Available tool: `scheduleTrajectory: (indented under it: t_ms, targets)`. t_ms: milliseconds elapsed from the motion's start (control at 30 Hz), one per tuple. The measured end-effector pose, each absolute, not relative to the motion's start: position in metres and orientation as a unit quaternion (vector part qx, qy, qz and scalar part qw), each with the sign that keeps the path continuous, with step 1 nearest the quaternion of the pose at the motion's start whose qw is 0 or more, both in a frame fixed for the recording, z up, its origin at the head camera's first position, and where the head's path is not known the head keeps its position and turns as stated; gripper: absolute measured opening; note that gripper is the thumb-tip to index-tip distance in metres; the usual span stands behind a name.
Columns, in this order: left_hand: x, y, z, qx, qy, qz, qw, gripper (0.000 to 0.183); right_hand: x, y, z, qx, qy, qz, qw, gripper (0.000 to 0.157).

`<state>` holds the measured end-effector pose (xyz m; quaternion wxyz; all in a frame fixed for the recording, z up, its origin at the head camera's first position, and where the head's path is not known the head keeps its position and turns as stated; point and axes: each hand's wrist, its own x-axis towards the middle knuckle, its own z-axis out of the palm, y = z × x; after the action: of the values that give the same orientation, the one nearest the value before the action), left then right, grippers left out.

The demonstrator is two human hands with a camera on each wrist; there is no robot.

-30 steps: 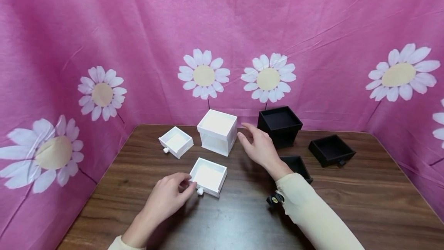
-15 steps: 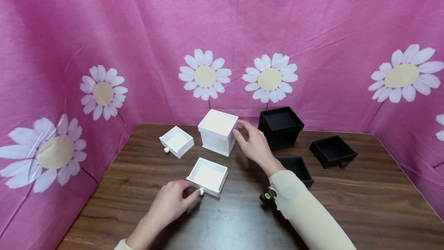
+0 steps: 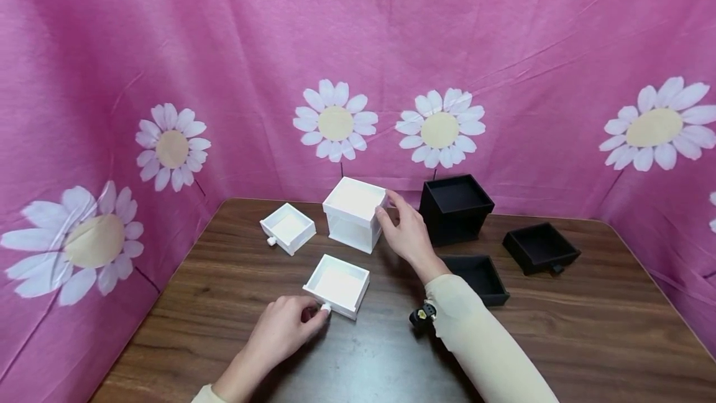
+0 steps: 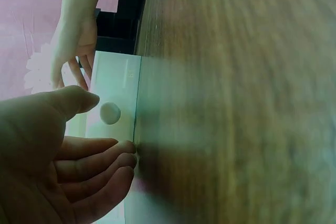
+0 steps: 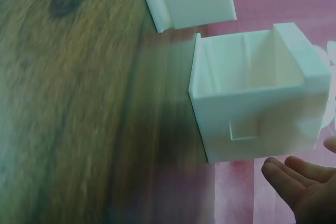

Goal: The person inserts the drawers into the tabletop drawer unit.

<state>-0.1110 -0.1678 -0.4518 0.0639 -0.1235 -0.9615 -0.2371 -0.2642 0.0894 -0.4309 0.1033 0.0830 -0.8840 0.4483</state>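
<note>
Two small white drawers lie on the table. My left hand is at the front of the nearer drawer, thumb and fingers spread on either side of its round knob without pinching it in the left wrist view. The second white drawer sits farther back on the left. An open-fronted white box stands at the back. Beside its right wall is my right hand, fingers extended and thumb near the box's upper front corner. Whether that hand touches the box is unclear.
A black open-fronted box stands to the right of the white one. Two black drawers are near it, one partly behind my right sleeve, the other farther right. A pink daisy curtain hangs behind the wooden table.
My left hand has shifted right, bringing its fingertips to the near drawer's knob. My right hand has moved left, closer to the white box's right side. The view has turned slightly.
</note>
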Motion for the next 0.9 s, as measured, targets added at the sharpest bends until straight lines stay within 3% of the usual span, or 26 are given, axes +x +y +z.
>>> scheduleTrajectory:
  t_ms: [533,900]
  targets:
    - [-0.117,-0.159,-0.457,-0.125,-0.960,-0.245,0.056,0.029,-0.264,0.075,-0.435,0.076,-0.871,0.468,0.130,0.054]
    - [-0.125,-0.167,-0.478,-0.171,-0.935,-0.297,0.089,0.037,-0.267,0.070,-0.441,0.058,-0.853,0.500,0.136,0.054]
